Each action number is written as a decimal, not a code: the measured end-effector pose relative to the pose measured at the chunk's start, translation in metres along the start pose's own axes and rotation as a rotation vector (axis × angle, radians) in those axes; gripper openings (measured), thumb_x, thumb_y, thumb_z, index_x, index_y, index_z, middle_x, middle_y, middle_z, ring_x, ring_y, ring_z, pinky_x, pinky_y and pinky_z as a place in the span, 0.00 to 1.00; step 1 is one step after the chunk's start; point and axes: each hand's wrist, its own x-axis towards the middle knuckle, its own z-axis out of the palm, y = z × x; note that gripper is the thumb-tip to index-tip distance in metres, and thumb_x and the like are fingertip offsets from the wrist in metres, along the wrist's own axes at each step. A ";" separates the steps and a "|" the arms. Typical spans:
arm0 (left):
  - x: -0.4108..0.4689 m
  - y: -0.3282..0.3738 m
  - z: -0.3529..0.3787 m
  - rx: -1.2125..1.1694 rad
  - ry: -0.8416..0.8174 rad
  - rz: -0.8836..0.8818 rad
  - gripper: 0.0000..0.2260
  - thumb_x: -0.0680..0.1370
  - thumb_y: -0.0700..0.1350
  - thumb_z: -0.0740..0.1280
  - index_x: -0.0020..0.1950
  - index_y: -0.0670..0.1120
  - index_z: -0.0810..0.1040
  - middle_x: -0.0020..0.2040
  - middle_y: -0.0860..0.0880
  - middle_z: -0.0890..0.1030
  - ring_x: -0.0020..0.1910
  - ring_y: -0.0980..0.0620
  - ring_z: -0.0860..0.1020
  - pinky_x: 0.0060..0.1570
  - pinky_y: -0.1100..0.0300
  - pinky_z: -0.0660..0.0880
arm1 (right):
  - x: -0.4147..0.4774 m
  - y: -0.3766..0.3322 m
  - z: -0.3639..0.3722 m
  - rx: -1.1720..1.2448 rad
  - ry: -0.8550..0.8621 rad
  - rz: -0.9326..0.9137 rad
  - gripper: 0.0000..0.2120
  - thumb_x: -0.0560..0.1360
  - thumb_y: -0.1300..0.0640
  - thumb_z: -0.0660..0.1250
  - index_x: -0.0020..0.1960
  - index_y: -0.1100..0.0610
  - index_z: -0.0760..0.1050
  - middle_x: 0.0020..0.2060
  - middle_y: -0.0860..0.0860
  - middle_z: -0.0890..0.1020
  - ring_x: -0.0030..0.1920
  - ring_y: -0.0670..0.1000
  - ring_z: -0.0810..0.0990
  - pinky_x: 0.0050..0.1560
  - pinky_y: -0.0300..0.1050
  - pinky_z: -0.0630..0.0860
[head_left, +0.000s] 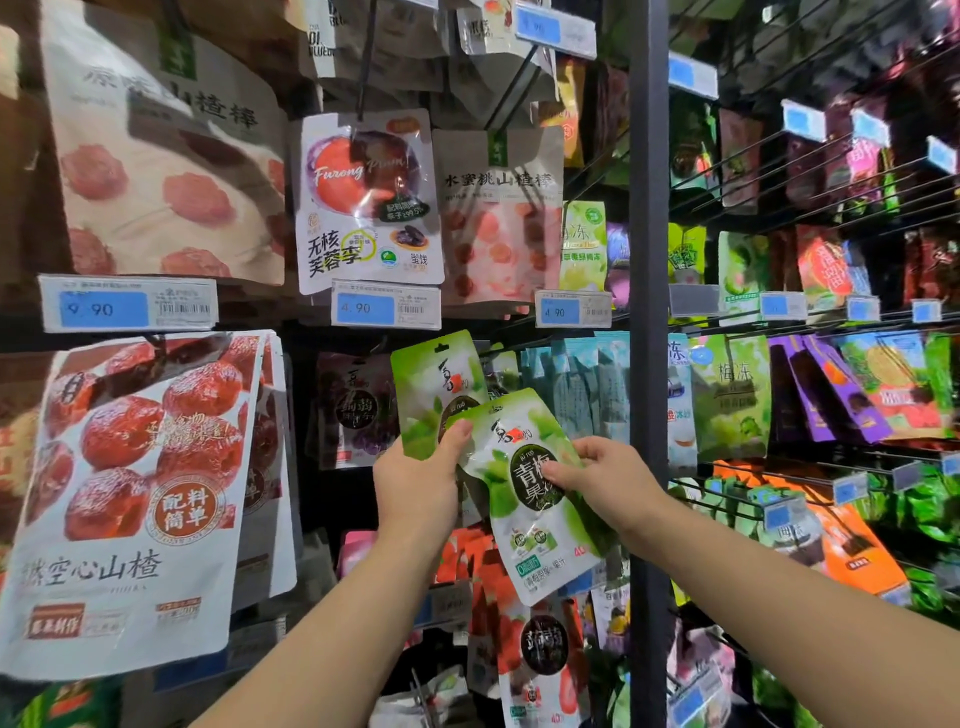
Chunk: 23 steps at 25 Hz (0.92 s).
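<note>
Here we held two green pouches up in front of the shop rack, between the hanging snack rows. Our left hand (415, 483) gripped the rear green pouch (434, 379) by its lower edge, thumb pressed on the front where the two packs overlapped, the other fingers hidden behind it. Our right hand (608, 478) pinched the front green pouch (530, 525) at its right edge, thumb across the dark round label and fingers (597, 448) curled round the side. The front pouch tilted to the left and covered the rear one's lower right corner. Both hung in the air just left of the dark upright post (648, 312), below the blue price tag (385, 307) and the plum pouch (369, 202). A large hawthorn bag (135, 493) hung well to the left, and blue packets (576, 384) hung just behind the pouches.
</note>
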 end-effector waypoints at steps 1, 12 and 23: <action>0.000 -0.002 -0.001 -0.017 0.004 -0.019 0.07 0.77 0.50 0.76 0.51 0.49 0.85 0.44 0.54 0.88 0.47 0.53 0.86 0.50 0.53 0.82 | -0.001 0.000 0.000 -0.002 0.010 -0.030 0.08 0.75 0.59 0.76 0.51 0.58 0.80 0.45 0.55 0.88 0.44 0.55 0.88 0.47 0.52 0.84; 0.004 -0.015 0.003 -0.051 0.002 -0.155 0.08 0.78 0.56 0.74 0.50 0.54 0.82 0.47 0.56 0.86 0.48 0.53 0.83 0.44 0.57 0.78 | 0.026 -0.005 -0.017 0.049 0.399 -0.277 0.10 0.76 0.55 0.75 0.53 0.55 0.77 0.46 0.49 0.84 0.46 0.47 0.83 0.43 0.36 0.77; 0.007 -0.018 0.003 -0.037 -0.007 -0.176 0.07 0.78 0.54 0.74 0.51 0.53 0.82 0.48 0.56 0.86 0.48 0.55 0.83 0.40 0.60 0.76 | 0.056 0.001 -0.005 0.139 0.407 -0.168 0.13 0.76 0.54 0.76 0.56 0.58 0.80 0.46 0.52 0.86 0.46 0.50 0.84 0.46 0.45 0.79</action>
